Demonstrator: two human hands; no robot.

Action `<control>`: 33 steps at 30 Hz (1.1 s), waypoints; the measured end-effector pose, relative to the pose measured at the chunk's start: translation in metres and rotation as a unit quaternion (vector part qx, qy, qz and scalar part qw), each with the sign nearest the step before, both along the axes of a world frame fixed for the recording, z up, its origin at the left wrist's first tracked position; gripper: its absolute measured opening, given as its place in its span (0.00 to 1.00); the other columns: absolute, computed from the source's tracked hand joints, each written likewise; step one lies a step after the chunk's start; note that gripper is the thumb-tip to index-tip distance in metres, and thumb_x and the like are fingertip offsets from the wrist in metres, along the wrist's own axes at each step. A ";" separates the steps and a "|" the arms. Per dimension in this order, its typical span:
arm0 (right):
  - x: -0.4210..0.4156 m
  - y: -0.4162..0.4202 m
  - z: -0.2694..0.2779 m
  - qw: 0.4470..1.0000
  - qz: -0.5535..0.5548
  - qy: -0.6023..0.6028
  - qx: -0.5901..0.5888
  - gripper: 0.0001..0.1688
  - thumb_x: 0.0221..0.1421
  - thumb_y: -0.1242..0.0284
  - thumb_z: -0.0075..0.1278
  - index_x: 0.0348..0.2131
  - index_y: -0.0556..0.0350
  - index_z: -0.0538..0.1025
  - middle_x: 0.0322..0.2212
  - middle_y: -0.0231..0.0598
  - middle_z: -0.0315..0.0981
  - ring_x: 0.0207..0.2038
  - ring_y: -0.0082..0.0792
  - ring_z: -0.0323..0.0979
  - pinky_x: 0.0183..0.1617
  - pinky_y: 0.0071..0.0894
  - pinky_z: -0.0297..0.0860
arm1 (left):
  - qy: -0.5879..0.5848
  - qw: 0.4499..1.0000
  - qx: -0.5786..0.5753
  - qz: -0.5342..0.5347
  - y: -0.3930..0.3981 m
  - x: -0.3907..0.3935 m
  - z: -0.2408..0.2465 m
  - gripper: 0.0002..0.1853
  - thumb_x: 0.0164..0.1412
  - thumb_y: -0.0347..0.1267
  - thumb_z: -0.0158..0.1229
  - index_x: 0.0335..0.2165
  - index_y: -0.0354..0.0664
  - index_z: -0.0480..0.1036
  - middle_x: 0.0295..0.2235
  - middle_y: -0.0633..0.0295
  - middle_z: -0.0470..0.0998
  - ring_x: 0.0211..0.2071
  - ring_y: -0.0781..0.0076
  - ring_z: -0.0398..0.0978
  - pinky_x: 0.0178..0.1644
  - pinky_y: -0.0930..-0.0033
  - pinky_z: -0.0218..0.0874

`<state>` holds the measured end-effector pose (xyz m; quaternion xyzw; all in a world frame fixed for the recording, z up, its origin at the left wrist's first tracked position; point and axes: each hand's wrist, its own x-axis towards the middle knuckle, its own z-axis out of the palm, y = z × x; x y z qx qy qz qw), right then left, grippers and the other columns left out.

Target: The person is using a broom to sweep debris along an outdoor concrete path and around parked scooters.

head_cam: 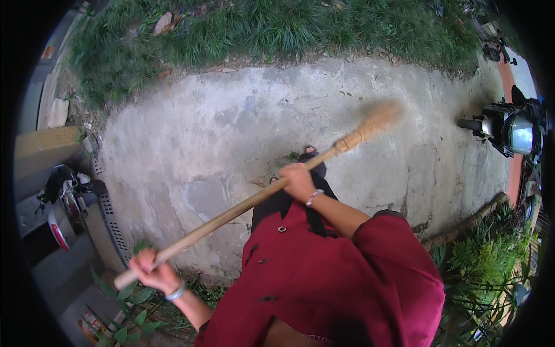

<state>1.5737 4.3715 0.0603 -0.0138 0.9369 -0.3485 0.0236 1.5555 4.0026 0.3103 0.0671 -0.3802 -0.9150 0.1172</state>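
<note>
A broom with a long wooden handle [217,222] slants across my body from lower left to upper right. My left hand [154,270] grips it near the butt end, wearing a silvery bangle on the wrist. Farther down the shaft, my right hand [299,181] is wrapped around the wood, with a beaded bracelet behind it. The tan bristle head [377,121], bound around its neck, is blurred at the far end over the concrete path [277,112]. Whether the bristles touch the ground I cannot tell. My feet in dark footwear [318,167] show partly beneath the handle.
Long grass [282,30] borders the path's far side. Leafy plants [481,264] grow at lower right and more plants [130,303] at lower left. A scooter [511,128] stands at the right, and another parked two-wheeler [67,195] at the left beside a slotted grate [113,221].
</note>
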 end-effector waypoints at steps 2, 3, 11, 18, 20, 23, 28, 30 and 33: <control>0.020 0.021 -0.051 0.997 -0.024 -0.063 0.036 0.03 0.35 0.72 0.51 0.17 0.48 0.71 0.20 0.36 0.69 0.30 0.40 0.68 0.36 0.39 0.60 | -0.052 0.997 -0.043 -0.038 0.063 -0.022 -0.020 0.19 0.61 0.33 0.46 0.16 0.48 0.53 0.13 0.70 0.52 0.17 0.78 0.50 0.30 0.72 0.49; 0.022 0.027 -0.073 0.989 -0.013 -0.147 0.023 0.01 0.37 0.73 0.49 0.18 0.47 0.72 0.21 0.37 0.70 0.31 0.41 0.69 0.35 0.39 0.60 | -0.065 0.995 -0.055 -0.060 0.089 -0.032 -0.021 0.19 0.62 0.35 0.45 0.16 0.47 0.53 0.14 0.71 0.51 0.17 0.78 0.49 0.31 0.72 0.49; -0.184 -0.068 -0.032 0.995 0.083 0.054 -0.009 0.06 0.37 0.77 0.49 0.21 0.45 0.73 0.23 0.34 0.71 0.34 0.38 0.69 0.40 0.38 0.58 | 0.083 0.982 -0.161 0.053 0.050 -0.035 0.058 0.21 0.65 0.35 0.39 0.15 0.50 0.49 0.13 0.71 0.48 0.17 0.80 0.48 0.30 0.73 0.46; -0.287 -0.057 0.143 0.917 -0.054 0.373 -0.130 0.05 0.40 0.74 0.52 0.20 0.49 0.69 0.20 0.31 0.65 0.32 0.36 0.65 0.48 0.37 0.57 | 0.315 0.938 -0.143 -0.014 0.046 -0.036 0.146 0.22 0.55 0.32 0.51 0.13 0.50 0.49 0.12 0.72 0.49 0.17 0.80 0.49 0.31 0.75 0.45; -0.301 -0.054 0.191 0.890 -0.071 0.424 -0.151 0.06 0.40 0.75 0.52 0.20 0.50 0.68 0.21 0.32 0.65 0.32 0.36 0.65 0.47 0.37 0.57 | 0.349 0.928 -0.131 -0.013 0.035 -0.035 0.161 0.22 0.53 0.30 0.53 0.12 0.51 0.49 0.12 0.72 0.50 0.18 0.80 0.50 0.33 0.75 0.46; -0.323 -0.056 0.225 0.853 -0.087 0.494 -0.145 0.06 0.36 0.76 0.52 0.18 0.49 0.68 0.20 0.32 0.65 0.31 0.36 0.65 0.45 0.35 0.58 | 0.352 0.932 -0.089 0.003 0.015 -0.043 0.170 0.22 0.52 0.29 0.54 0.12 0.50 0.50 0.12 0.71 0.50 0.18 0.79 0.50 0.34 0.73 0.46; -0.310 -0.116 0.189 0.887 -0.049 0.456 -0.040 0.07 0.30 0.74 0.53 0.15 0.44 0.69 0.17 0.29 0.65 0.29 0.31 0.65 0.36 0.34 0.58 | 0.319 0.945 -0.067 -0.010 -0.080 -0.078 0.146 0.21 0.53 0.30 0.50 0.12 0.50 0.50 0.12 0.71 0.52 0.16 0.79 0.52 0.31 0.75 0.47; -0.264 -0.154 0.182 0.907 -0.070 0.413 -0.040 0.06 0.31 0.73 0.53 0.15 0.45 0.69 0.17 0.29 0.65 0.28 0.31 0.64 0.37 0.32 0.58 | 0.326 0.945 -0.024 -0.029 -0.154 -0.082 0.148 0.19 0.52 0.30 0.50 0.12 0.50 0.52 0.12 0.71 0.55 0.14 0.81 0.54 0.28 0.76 0.49; -0.204 -0.194 0.145 0.940 -0.089 0.305 -0.127 0.04 0.33 0.74 0.50 0.15 0.46 0.68 0.17 0.31 0.64 0.28 0.32 0.64 0.39 0.32 0.57 | 0.190 0.977 0.086 0.039 -0.240 -0.131 0.117 0.19 0.55 0.33 0.49 0.13 0.50 0.53 0.12 0.71 0.55 0.14 0.82 0.54 0.26 0.78 0.48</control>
